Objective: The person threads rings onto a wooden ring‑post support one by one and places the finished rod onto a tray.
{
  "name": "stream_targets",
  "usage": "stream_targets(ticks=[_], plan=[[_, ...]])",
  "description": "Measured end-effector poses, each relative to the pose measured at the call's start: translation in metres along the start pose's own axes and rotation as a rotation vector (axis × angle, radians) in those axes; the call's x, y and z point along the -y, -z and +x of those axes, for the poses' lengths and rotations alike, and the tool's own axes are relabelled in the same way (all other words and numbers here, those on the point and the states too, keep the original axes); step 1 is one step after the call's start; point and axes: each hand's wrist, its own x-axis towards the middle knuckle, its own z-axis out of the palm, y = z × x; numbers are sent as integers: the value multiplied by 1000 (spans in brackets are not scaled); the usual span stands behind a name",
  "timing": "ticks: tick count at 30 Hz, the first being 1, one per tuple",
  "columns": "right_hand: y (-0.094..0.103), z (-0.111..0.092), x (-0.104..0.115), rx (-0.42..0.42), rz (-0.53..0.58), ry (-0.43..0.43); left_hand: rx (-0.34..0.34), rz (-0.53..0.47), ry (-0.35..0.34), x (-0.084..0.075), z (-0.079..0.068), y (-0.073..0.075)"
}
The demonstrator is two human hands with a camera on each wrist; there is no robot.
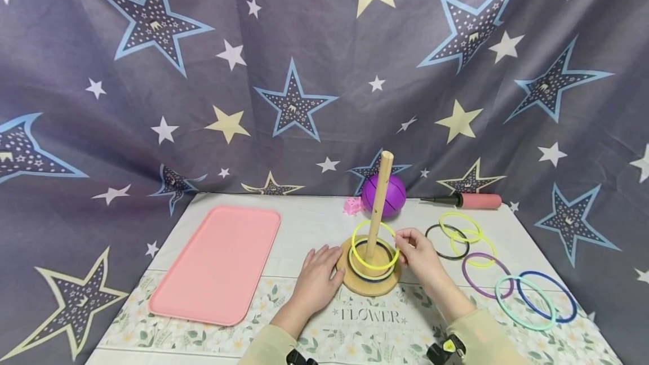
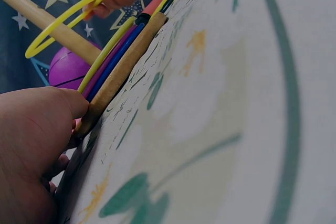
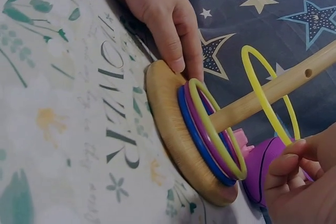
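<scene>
In the head view, my right hand (image 1: 418,252) pinches a thin yellow ring (image 1: 375,267) by its right side. That ring encircles the upright wooden post (image 1: 380,201), held above the round wooden base (image 1: 372,290). A blue ring (image 2: 116,62), a purple ring and a yellow-green ring (image 2: 103,56) lie stacked on the base around the post. My left hand (image 1: 318,279) rests at the base's left edge, thumb and fingertips against the wood, fingers extended.
Several loose rings lie on the right: yellow, black (image 1: 446,258), purple (image 1: 471,283), blue (image 1: 565,292) and mint (image 1: 527,325). Behind the post sit a purple ball (image 1: 395,199) and a small pink object (image 1: 352,205). A pump (image 1: 479,201) lies back right, a pink tray (image 1: 215,263) left.
</scene>
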Motion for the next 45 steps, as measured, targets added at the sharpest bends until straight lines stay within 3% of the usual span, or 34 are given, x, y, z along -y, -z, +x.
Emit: stream_targets(ticks=[35,45], plan=[[-9,2,-22,-8,-67,-14,8,-24,-1,-2,0,3],[-10,5,-25,-54,-126,-34,13,-26,7,-3,-1,4]])
